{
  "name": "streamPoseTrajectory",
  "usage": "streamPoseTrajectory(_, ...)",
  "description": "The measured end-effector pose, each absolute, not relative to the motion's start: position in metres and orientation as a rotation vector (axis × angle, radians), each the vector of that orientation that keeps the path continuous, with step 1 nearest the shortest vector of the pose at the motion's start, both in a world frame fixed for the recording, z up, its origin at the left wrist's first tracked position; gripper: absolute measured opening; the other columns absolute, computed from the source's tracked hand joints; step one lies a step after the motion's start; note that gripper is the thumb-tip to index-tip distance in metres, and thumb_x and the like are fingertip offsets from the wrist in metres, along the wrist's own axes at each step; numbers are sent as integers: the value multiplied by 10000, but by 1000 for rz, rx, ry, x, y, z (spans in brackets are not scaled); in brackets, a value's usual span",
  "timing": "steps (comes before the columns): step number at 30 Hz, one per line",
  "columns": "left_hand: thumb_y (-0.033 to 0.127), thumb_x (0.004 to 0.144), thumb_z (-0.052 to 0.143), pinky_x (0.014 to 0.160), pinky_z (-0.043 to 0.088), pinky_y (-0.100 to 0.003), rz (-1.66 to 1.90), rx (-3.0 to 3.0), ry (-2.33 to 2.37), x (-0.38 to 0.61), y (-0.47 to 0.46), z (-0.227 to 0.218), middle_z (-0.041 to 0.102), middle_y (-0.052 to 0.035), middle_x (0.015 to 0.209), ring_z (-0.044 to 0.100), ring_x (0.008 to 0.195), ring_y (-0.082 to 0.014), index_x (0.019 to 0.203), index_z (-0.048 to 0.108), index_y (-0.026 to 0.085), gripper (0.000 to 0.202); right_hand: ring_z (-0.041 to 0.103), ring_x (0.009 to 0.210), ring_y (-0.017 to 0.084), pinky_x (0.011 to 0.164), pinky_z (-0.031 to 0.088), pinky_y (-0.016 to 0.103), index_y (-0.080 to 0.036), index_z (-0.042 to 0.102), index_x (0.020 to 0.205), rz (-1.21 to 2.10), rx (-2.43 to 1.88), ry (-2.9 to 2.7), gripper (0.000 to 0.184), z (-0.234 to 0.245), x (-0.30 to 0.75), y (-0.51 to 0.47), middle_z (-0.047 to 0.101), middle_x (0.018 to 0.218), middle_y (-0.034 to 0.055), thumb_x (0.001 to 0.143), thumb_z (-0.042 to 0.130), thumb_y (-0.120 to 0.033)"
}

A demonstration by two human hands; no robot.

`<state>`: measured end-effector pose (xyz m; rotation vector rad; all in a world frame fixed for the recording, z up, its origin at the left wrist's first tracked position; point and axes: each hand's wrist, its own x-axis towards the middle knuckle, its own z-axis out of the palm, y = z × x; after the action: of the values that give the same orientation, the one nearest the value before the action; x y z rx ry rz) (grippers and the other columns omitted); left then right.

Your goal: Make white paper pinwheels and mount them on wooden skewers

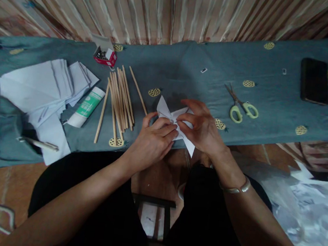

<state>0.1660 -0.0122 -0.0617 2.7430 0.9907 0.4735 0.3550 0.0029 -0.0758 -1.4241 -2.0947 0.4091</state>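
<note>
From where I stood, the left hand (158, 137) and right hand (202, 126) both had fingers pinched on the folded paper (188, 143), near its centre, at the bench's (182, 64) front edge. In my judgement, good work required light, even pressure at the middle, keeping the outer points uncrushed.

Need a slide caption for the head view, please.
Left hand and right hand on a pinwheel-shaped white paper, wooden sticks to the left, scissors to the right.
</note>
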Motion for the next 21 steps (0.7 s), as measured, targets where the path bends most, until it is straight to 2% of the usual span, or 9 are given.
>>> streamPoseTrajectory(6, 180, 907, 507, 1080, 263, -535, 467, 2746, 994, 166, -12, -62, 693, -55, 1161, 532, 1123, -236, 1118, 653, 214, 258, 461, 1291, 316, 1091, 368, 547, -291, 727, 844, 484, -1390, -2135, 177, -73, 357, 0, 572, 1324, -7, 859, 575, -202)
streamPoseTrajectory(14, 182, 914, 495, 1077, 262, -536, 480, 2747, 988, 166, -12, -62, 693, -56, 1167, 535, 1123, -239, 1127, 649, 213, 264, 483, 1267, 267, 1071, 414, 499, -281, 699, 808, 443, -1376, -2133, 172, -75, 357, -3, 594, 1294, -8, 875, 549, -230)
streamPoseTrajectory(21, 176, 908, 504, 1074, 262, -537, 489, 2745, 983, 166, -13, -62, 693, -51, 1164, 531, 1128, -241, 1151, 638, 224, 281, 491, 1268, 267, 1047, 425, 499, -237, 669, 783, 399, -1367, -2159, 150, -76, 356, -2, 610, 1284, 41, 877, 553, -225)
